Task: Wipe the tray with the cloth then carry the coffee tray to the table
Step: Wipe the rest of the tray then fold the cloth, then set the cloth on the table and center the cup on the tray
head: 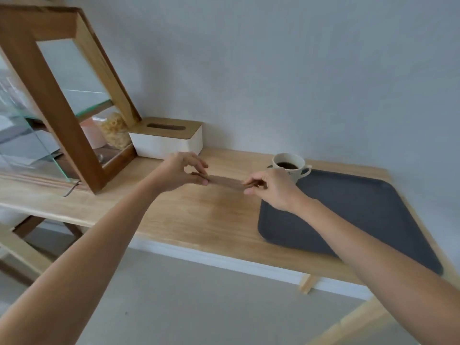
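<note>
Hands (179,171) on cloth (225,182); coffee-filled cup (288,166)

Likely a home coffee nook: wooden bench (199,220) against a plain wall, tissue box (166,140) beside a glass-fronted cabinet (62,115).

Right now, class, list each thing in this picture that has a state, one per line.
Cloth: folded into a strip, held at both ends.
Left hand: pinching the cloth.
Right hand: pinching the cloth.
Cup: upright, holding dark coffee.
Tray: flat on the counter.
Tissue box: lid on.
</note>
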### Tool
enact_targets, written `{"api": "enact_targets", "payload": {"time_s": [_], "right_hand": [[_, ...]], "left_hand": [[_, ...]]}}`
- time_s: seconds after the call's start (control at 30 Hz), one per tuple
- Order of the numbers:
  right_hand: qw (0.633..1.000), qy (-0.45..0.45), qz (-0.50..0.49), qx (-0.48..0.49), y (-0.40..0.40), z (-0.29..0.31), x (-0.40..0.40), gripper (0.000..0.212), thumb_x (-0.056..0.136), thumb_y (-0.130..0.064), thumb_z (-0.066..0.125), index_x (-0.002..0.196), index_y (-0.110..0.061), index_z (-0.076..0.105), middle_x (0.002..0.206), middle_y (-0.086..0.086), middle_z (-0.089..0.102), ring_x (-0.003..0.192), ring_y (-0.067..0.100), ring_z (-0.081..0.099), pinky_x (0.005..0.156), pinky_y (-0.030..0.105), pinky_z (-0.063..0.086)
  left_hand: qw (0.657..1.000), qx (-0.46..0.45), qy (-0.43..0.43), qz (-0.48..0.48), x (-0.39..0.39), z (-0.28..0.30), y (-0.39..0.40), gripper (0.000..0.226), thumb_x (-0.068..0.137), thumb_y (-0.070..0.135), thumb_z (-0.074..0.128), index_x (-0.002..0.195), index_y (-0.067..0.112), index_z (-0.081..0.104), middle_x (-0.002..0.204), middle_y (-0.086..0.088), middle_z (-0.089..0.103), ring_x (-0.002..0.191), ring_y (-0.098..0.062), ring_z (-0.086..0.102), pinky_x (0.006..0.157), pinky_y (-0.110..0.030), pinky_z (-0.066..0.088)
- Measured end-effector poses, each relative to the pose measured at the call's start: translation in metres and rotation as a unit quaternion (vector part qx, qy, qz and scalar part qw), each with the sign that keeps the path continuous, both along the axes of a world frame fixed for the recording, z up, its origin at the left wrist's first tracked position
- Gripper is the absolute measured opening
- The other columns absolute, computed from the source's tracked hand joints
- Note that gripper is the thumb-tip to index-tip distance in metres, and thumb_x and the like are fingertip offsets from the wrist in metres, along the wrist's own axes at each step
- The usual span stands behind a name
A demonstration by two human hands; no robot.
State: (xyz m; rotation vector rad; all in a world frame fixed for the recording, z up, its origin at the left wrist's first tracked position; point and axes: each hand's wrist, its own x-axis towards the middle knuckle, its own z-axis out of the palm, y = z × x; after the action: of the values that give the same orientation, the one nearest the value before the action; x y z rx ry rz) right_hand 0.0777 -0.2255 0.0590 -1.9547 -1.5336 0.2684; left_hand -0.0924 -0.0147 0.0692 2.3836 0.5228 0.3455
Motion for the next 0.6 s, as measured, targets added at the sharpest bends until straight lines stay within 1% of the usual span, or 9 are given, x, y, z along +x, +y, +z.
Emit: {"api": "enact_targets", "payload": {"time_s": [0.07, 0.1, 0.17, 0.23, 0.33, 0.43, 0.5, 0.53, 0.6], "right_hand": [[0.996, 0.010, 0.052, -0.077, -0.006, -0.022, -0.011, 0.021, 0.081, -0.027, 0.073, 0.097, -0.014, 0.075, 0.087, -0.012, 0.070, 0.083, -0.014, 0.060, 0.077, 0.011, 0.044], [0.992, 0.011, 0.067, -0.104, -0.008, -0.033, -0.015, 0.026, 0.082, -0.035, 0.072, 0.100, -0.017, 0.074, 0.100, -0.006, 0.072, 0.099, -0.006, 0.060, 0.090, 0.018, 0.045], [0.988, -0.017, 0.061, -0.144, -0.007, -0.050, -0.021, 0.047, 0.085, -0.050, 0.060, 0.124, -0.023, 0.061, 0.138, 0.003, 0.056, 0.136, 0.015, 0.040, 0.113, 0.037, 0.031], [0.980, -0.080, 0.045, -0.178, -0.003, -0.063, -0.024, 0.063, 0.092, -0.053, 0.046, 0.144, -0.019, 0.039, 0.157, 0.006, 0.028, 0.147, 0.022, 0.014, 0.120, 0.042, 0.013], [0.961, -0.159, 0.042, -0.224, 0.001, -0.076, -0.029, 0.066, 0.096, -0.051, 0.036, 0.149, -0.012, 0.025, 0.160, 0.011, 0.015, 0.149, 0.024, 0.006, 0.121, 0.044, 0.002], [0.970, -0.116, 0.041, -0.212, -0.003, -0.078, -0.026, 0.062, 0.097, -0.047, 0.039, 0.147, -0.012, 0.030, 0.159, 0.011, 0.021, 0.148, 0.023, 0.014, 0.121, 0.045, 0.003], [0.994, -0.031, -0.003, -0.107, -0.012, -0.070, -0.017, 0.052, 0.097, -0.040, 0.045, 0.141, -0.013, 0.043, 0.148, 0.010, 0.043, 0.137, 0.023, 0.038, 0.119, 0.046, 0.014], [0.998, 0.006, -0.051, -0.030, -0.017, -0.065, -0.009, 0.045, 0.097, -0.034, 0.048, 0.136, -0.012, 0.050, 0.138, 0.010, 0.055, 0.125, 0.023, 0.051, 0.116, 0.044, 0.026], [0.976, 0.068, -0.181, 0.097, -0.028, -0.055, 0.015, 0.032, 0.097, -0.024, 0.049, 0.125, -0.011, 0.058, 0.120, 0.008, 0.066, 0.107, 0.020, 0.061, 0.098, 0.034, 0.045]], "left_hand": [[0.994, -0.021, 0.100, -0.040, -0.015, -0.026, -0.003, 0.021, 0.059, 0.032, 0.087, 0.075, 0.027, 0.076, 0.120, 0.017, 0.063, 0.115, -0.006, 0.056, 0.105, -0.037, 0.038], [0.988, -0.018, 0.140, -0.056, -0.021, -0.036, -0.006, 0.027, 0.057, 0.039, 0.087, 0.079, 0.030, 0.075, 0.129, 0.019, 0.057, 0.123, -0.005, 0.050, 0.106, -0.034, 0.033], [0.983, 0.004, 0.169, -0.072, -0.027, -0.052, -0.010, 0.052, 0.058, 0.053, 0.081, 0.106, 0.039, 0.068, 0.142, 0.024, 0.040, 0.130, -0.001, 0.035, 0.105, -0.029, 0.027], [0.982, 0.031, 0.168, -0.085, -0.027, -0.063, -0.014, 0.082, 0.066, 0.066, 0.067, 0.139, 0.040, 0.040, 0.149, 0.023, 0.023, 0.137, 0.000, 0.020, 0.113, -0.031, 0.022], [0.966, 0.076, 0.226, -0.103, -0.022, -0.082, -0.014, 0.101, 0.063, 0.085, 0.042, 0.149, 0.042, 0.011, 0.160, 0.018, 0.002, 0.148, -0.006, -0.004, 0.121, -0.048, 0.006], [0.952, 0.086, 0.281, -0.083, -0.019, -0.083, -0.017, 0.096, 0.067, 0.079, 0.049, 0.149, 0.042, 0.013, 0.159, 0.019, -0.001, 0.148, -0.010, -0.009, 0.118, -0.053, -0.005], [0.960, 0.103, 0.253, -0.069, -0.010, -0.072, -0.024, 0.100, 0.066, 0.080, 0.049, 0.149, 0.036, 0.017, 0.157, 0.019, 0.003, 0.148, -0.011, -0.007, 0.118, -0.052, -0.005], [0.970, 0.096, 0.214, -0.060, -0.002, -0.064, -0.030, 0.097, 0.069, 0.076, 0.051, 0.149, 0.032, 0.020, 0.158, 0.016, 0.007, 0.149, -0.012, -0.004, 0.119, -0.050, -0.001], [0.993, 0.037, 0.112, -0.033, 0.023, -0.052, -0.042, 0.081, 0.082, 0.059, 0.055, 0.149, 0.026, 0.024, 0.160, 0.008, 0.018, 0.149, -0.015, 0.009, 0.121, -0.044, 0.013]]}}
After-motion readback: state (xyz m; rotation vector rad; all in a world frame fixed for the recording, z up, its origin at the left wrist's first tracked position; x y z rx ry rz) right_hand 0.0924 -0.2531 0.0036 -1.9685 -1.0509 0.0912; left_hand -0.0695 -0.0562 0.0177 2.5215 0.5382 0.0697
